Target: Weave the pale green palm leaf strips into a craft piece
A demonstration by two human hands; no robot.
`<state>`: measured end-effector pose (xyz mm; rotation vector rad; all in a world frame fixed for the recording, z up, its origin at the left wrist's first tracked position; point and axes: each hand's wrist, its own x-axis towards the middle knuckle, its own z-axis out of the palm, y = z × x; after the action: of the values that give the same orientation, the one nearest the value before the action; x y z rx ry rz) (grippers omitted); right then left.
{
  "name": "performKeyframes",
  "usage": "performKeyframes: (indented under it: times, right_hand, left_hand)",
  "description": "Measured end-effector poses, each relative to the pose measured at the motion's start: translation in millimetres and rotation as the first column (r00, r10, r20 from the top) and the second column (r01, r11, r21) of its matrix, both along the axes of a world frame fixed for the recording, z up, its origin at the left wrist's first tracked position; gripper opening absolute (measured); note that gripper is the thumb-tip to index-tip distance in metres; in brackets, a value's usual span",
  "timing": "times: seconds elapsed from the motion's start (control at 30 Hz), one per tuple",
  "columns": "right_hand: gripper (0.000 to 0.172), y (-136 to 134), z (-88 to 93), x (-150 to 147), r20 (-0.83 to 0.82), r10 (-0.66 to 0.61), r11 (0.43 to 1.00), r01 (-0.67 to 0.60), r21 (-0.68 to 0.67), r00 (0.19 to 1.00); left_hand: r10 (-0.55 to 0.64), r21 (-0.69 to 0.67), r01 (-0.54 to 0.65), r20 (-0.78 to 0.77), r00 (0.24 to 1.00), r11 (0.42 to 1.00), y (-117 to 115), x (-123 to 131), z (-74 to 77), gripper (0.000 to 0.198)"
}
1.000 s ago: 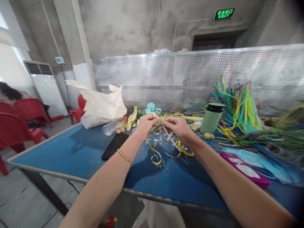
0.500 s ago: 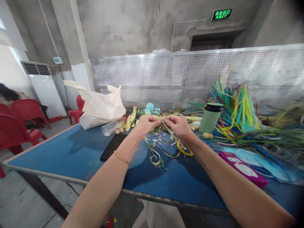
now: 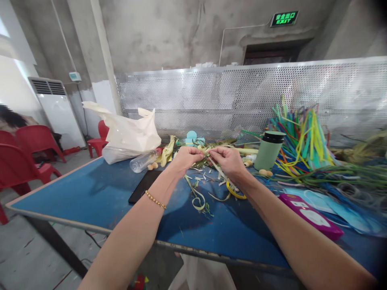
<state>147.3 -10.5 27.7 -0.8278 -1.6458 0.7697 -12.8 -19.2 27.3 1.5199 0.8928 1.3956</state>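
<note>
My left hand (image 3: pixel 186 158) and my right hand (image 3: pixel 227 160) are close together above the blue table (image 3: pixel 90 193), both pinched on thin green leaf strips (image 3: pixel 208 158). The strips hang down between the hands and trail onto the table in a curled heap (image 3: pixel 199 199). Small pale cut scraps (image 3: pixel 201 177) lie under the hands. A yellow ring-shaped thing (image 3: pixel 235 191) lies just under my right wrist. A gold bead bracelet (image 3: pixel 155 199) sits on my left wrist.
A black phone (image 3: pixel 145 186) and a clear plastic bottle (image 3: pixel 145 159) lie left of my hands, a white plastic bag (image 3: pixel 128 135) behind them. A green tumbler (image 3: pixel 268 150), coloured strips (image 3: pixel 299 139) and a magenta flat case (image 3: pixel 311 215) are at the right. Red chairs (image 3: pixel 24 161) stand at the left.
My hands stay pinched on the leaf strips with only small finger shifts. The view has swayed slightly.
</note>
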Motion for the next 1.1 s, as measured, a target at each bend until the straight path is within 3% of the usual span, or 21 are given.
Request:
performKeyframes:
  times: [0.37, 0.53, 0.7, 0.87, 1.1]
  right_hand:
    - [0.034, 3.3, -1.9, 0.4, -0.034, 0.001, 1.0, -0.001, -0.008, 0.999]
    - [0.022, 5.0, -0.5, 1.6, -0.026, 0.033, 0.999, -0.033, 0.012, 0.999]
    - [0.01, 3.4, -0.4, 1.3, 0.082, 0.017, 0.998, -0.023, 0.063, 0.997]
    - [0.005, 0.6, -1.3, 3.7, 0.261, -0.136, 0.979, 0.088, 0.184, 0.956]
    - [0.009, -3.5, 1.8, 9.4, 0.53, -0.428, 0.84, 0.106, 0.532, 0.732]
  left_hand:
    - [-0.006, -0.087, 0.01, 0.04, 0.999, 0.996, -0.1, 2.2, 1.3, 0.004]
    - [-0.024, -0.007, 0.024, 0.003, 1.0, 1.0, 0.5, -0.1, 0.6, 0.009]
    - [-0.078, 0.046, 0.082, -0.099, 0.992, 0.996, 1.2, 0.7, -3.6, 0.029]
    - [0.004, 0.146, 0.021, -0.168, 0.986, 0.989, 9.0, 1.3, -9.8, 0.029]
    - [0.092, 0.188, -0.039, -0.282, 0.955, 0.981, 6.8, 1.1, -8.8, 0.021]
